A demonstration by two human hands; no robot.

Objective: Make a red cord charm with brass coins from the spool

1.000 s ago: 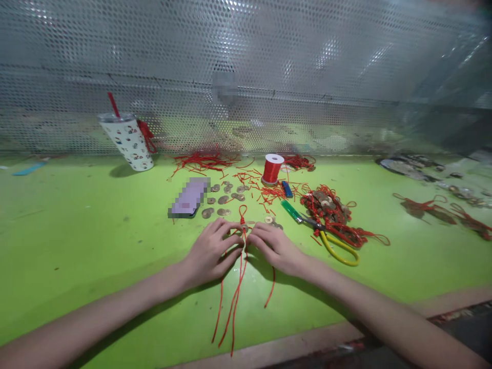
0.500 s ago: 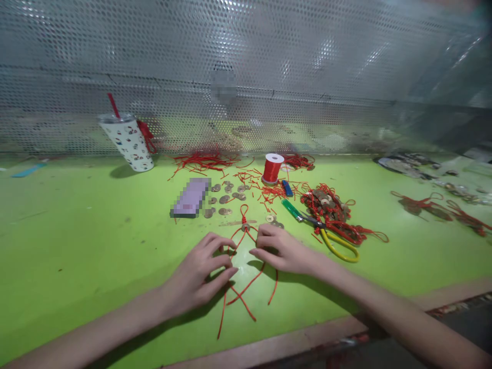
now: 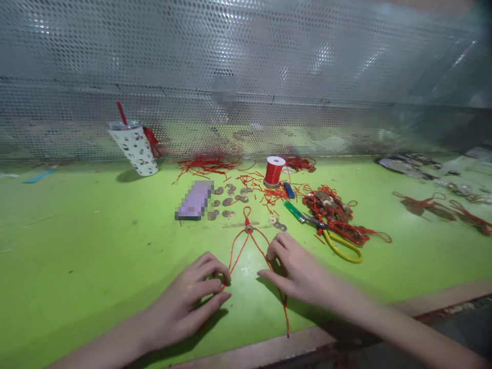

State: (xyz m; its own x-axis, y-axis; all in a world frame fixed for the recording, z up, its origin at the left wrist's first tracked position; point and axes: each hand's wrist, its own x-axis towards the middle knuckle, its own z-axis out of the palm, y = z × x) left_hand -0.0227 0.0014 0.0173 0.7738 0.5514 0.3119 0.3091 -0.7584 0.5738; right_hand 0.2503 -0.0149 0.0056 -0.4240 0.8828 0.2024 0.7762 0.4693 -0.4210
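Note:
A small knotted red cord piece (image 3: pixel 247 220) lies on the green table, with a loop at its top and a round coin (image 3: pixel 249 229) below the knot. From the coin, red cords spread downward to both sides. My left hand (image 3: pixel 205 297) has its curled fingers on the left cords (image 3: pixel 231 256), whose lower ends are hidden behind it. Over the right cords (image 3: pixel 263 242) rests my right hand (image 3: pixel 290 264), fingers bent and thumb held apart; one cord end (image 3: pixel 287 320) shows below it.
Several loose coins (image 3: pixel 228 202) and a purple phone (image 3: pixel 195 201) lie beyond my left hand. A red thread spool (image 3: pixel 273 172), blue lighter (image 3: pixel 288 190), yellow-handled scissors (image 3: pixel 342 251) and a pile of corded coins (image 3: pixel 326 202) sit right. A tumbler (image 3: pixel 136 151) stands before the perforated metal screen (image 3: pixel 184 113).
Both hands have come down toward me and farther apart along the cords. The cords below the coin are now spread and straighter; the loose ends on the left have gone behind my left hand.

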